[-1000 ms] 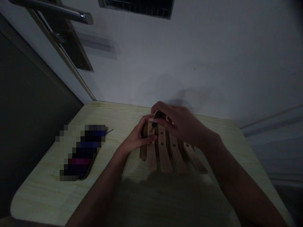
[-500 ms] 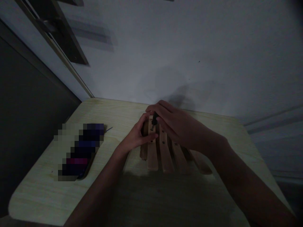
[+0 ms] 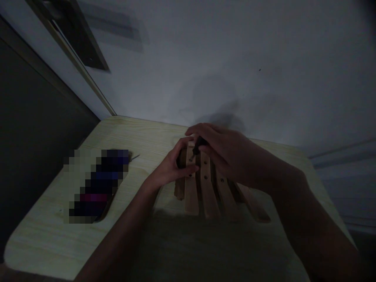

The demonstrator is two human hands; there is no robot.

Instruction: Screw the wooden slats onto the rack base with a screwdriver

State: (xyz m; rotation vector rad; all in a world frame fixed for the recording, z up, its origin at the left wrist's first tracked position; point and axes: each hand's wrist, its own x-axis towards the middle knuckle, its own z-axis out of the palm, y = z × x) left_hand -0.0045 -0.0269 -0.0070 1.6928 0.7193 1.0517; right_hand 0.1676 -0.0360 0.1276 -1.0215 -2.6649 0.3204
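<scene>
A fan of several wooden slats with small holes lies on the pale wooden table. My left hand is closed round the far end of the leftmost slat, thumb pressed on top. My right hand is curled over the slats' far ends, its fingers pinching a small dark tool whose tip points down at a hole in the left slat. The room is dim and the tool's tip is hard to make out.
A blurred-out flat dark object lies on the left part of the table, with a thin pointed thing beside it. A white wall stands right behind the table. A door edge with a dark plate is at upper left.
The view has dipped a little and the slats have drifted slightly right. Both hands keep their hold; my right hand has shifted slightly over the slat's hole with the tool.
</scene>
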